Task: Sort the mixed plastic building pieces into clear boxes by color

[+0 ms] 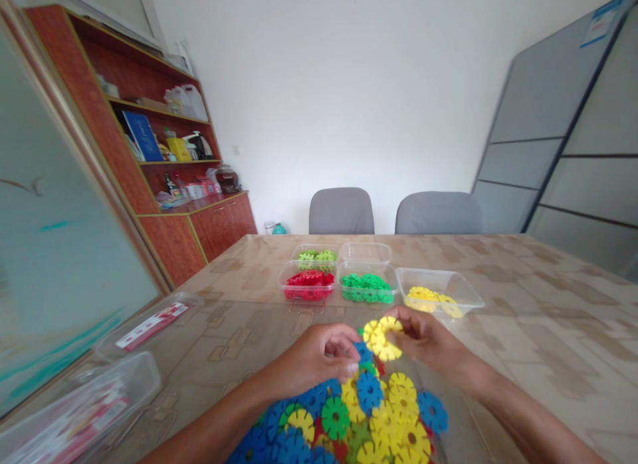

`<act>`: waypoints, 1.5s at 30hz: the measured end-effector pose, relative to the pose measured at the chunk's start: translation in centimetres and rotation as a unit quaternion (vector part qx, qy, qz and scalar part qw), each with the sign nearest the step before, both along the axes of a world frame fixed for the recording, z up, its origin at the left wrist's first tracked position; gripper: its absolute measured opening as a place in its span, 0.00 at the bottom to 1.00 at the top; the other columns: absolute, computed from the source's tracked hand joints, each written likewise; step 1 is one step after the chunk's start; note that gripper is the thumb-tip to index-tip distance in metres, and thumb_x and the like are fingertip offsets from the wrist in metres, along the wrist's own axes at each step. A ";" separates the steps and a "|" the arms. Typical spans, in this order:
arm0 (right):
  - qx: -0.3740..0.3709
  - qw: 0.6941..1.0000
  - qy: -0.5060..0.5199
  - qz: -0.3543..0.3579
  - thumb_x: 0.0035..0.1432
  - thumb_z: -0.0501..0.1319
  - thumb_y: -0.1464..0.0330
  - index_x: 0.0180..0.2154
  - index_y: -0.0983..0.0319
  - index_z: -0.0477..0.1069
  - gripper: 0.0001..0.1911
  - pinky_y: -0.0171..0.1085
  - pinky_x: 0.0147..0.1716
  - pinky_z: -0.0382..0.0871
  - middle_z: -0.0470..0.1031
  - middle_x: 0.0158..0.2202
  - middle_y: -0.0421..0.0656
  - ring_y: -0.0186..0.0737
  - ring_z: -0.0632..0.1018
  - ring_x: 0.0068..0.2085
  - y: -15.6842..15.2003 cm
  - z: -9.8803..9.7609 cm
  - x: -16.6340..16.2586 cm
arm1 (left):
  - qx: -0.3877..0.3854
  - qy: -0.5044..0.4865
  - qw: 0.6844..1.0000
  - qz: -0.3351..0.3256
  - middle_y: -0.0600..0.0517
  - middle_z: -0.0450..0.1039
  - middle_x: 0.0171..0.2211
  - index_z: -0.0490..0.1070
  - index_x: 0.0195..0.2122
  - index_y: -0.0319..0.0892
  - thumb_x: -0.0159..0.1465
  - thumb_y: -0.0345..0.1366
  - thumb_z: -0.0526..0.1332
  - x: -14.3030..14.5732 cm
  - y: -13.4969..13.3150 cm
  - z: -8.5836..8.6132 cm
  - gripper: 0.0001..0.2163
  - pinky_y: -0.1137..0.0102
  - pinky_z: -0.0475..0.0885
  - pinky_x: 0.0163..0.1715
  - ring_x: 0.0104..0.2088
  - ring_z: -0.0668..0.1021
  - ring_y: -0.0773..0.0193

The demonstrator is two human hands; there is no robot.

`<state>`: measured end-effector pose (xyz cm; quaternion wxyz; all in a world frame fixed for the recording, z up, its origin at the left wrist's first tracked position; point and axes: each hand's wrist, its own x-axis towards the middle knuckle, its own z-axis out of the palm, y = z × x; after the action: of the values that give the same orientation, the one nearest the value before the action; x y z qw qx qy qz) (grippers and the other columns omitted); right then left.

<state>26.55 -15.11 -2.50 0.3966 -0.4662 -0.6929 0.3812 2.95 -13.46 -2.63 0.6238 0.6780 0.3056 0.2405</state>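
My right hand (421, 334) pinches a few yellow notched plastic discs (383, 338), overlapping each other, above the far end of a mixed pile. Just left of them, my left hand (323, 357) has loosely curled fingers, with a gap between thumb and fingertips and nothing visible held. Below both hands lies the pile of snowflake-shaped discs: a blue disc (369, 392), a green disc (335, 417), a yellow disc (411, 439) and several more, some red. The left forearm covers part of the pile's left side.
Beyond the pile stand clear tubs with red discs (309, 286), green discs (367, 288), lime discs (318, 258) and yellow discs (428, 298). A clear lid (187, 301) and a larger tub (144, 371) lie at left. Two grey chairs (341, 211) stand behind the table (538, 344).
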 end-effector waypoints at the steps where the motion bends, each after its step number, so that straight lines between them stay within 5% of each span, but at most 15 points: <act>1: 0.028 0.998 -0.027 -0.048 0.52 0.56 0.47 0.33 0.60 0.67 0.23 0.34 0.25 0.64 0.72 0.26 0.40 0.36 0.72 0.26 0.6 0.6 1.3 | 0.017 0.001 1.000 0.013 0.50 0.73 0.35 0.70 0.45 0.37 0.55 0.39 0.68 -0.1 0.1 0.0 0.18 0.72 0.71 0.29 0.29 0.74 0.68; 6: 0.088 0.953 -0.125 -0.263 0.52 0.56 0.55 0.35 0.59 0.68 0.15 0.37 0.25 0.62 0.73 0.26 0.42 0.42 0.73 0.27 3.1 2.3 8.2 | 0.065 0.026 0.997 0.024 0.47 0.74 0.41 0.71 0.45 0.39 0.59 0.39 0.63 -0.9 0.9 0.6 0.15 0.71 0.73 0.31 0.32 0.75 0.66; 13: 0.108 0.912 -0.226 -0.324 0.49 0.55 0.62 0.33 0.60 0.72 0.12 0.41 0.29 0.62 0.77 0.29 0.47 0.46 0.74 0.28 3.0 2.3 11.3 | 0.204 0.141 0.968 0.042 0.49 0.77 0.41 0.74 0.42 0.40 0.62 0.34 0.57 -1.5 1.7 1.0 0.10 0.72 0.69 0.36 0.37 0.76 0.63; 16: 0.108 0.935 -0.238 -0.239 0.53 0.55 0.60 0.35 0.59 0.73 0.13 0.38 0.28 0.63 0.77 0.28 0.44 0.43 0.74 0.28 2.2 3.1 9.6 | 0.235 0.177 0.956 0.004 0.51 0.77 0.39 0.75 0.42 0.41 0.64 0.32 0.56 -1.2 1.3 0.5 0.10 0.73 0.67 0.36 0.37 0.76 0.63; 19: 0.064 0.967 -0.246 -0.027 0.56 0.56 0.64 0.34 0.60 0.73 0.10 0.35 0.27 0.63 0.76 0.29 0.43 0.40 0.73 0.28 0.6 3.1 6.6 | 0.281 0.199 0.937 -0.056 0.51 0.74 0.39 0.74 0.45 0.43 0.61 0.36 0.62 -0.9 0.5 -0.2 0.11 0.73 0.67 0.38 0.37 0.75 0.63; 23: -0.003 0.961 -0.250 0.117 0.52 0.59 0.72 0.38 0.59 0.74 0.10 0.33 0.29 0.65 0.75 0.31 0.40 0.38 0.75 0.31 -1.7 1.4 2.6 | 0.330 0.252 0.908 -0.062 0.52 0.68 0.43 0.71 0.48 0.45 0.50 0.39 0.73 -0.7 -0.1 -0.8 0.25 0.72 0.66 0.40 0.41 0.73 0.59; 26: -0.007 0.959 -0.252 0.130 0.47 0.62 0.77 0.38 0.59 0.73 0.14 0.34 0.33 0.65 0.74 0.35 0.40 0.39 0.74 0.36 -2.3 -0.2 1.0 | 0.318 0.257 0.911 -0.061 0.53 0.67 0.42 0.69 0.46 0.45 0.51 0.37 0.71 -0.7 -0.1 -1.0 0.21 0.73 0.64 0.39 0.40 0.72 0.60; 30: 0.001 0.963 -0.244 0.116 0.48 0.61 0.77 0.29 0.61 0.71 0.06 0.33 0.30 0.64 0.72 0.31 0.40 0.38 0.73 0.33 -1.6 -1.5 0.5 | 0.288 0.248 0.924 -0.046 0.55 0.68 0.36 0.68 0.41 0.44 0.55 0.31 0.66 -0.8 0.0 -1.0 0.13 0.74 0.63 0.36 0.37 0.71 0.63; 36: -0.028 0.962 -0.239 0.126 0.55 0.60 0.71 0.35 0.61 0.73 0.05 0.34 0.29 0.65 0.73 0.31 0.41 0.38 0.74 0.32 -1.7 -0.5 1.4 | 0.253 0.236 0.937 -0.038 0.58 0.67 0.29 0.67 0.38 0.42 0.56 0.27 0.59 -1.3 0.5 -0.1 0.09 0.76 0.61 0.29 0.31 0.71 0.67; 41: -0.058 0.957 -0.257 0.119 0.44 0.66 0.74 0.38 0.59 0.73 0.16 0.34 0.32 0.66 0.73 0.34 0.40 0.41 0.73 0.36 -2.2 -0.1 2.0 | 0.225 0.228 0.946 -0.058 0.57 0.67 0.27 0.69 0.37 0.40 0.60 0.31 0.56 -1.3 0.4 0.5 0.06 0.77 0.62 0.27 0.28 0.70 0.68; 45: -0.051 0.959 -0.253 0.118 0.47 0.64 0.73 0.34 0.61 0.72 0.08 0.33 0.30 0.65 0.72 0.32 0.40 0.39 0.73 0.34 -1.9 -0.7 1.8 | 0.230 0.252 0.939 -0.052 0.57 0.68 0.27 0.72 0.40 0.42 0.59 0.33 0.59 -0.8 -0.2 -0.4 0.09 0.77 0.60 0.25 0.27 0.70 0.68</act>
<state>28.36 -17.01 -3.19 0.1363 -0.4821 -0.8001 0.3298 2.10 -13.68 -3.01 0.3652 0.8563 0.3532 0.0925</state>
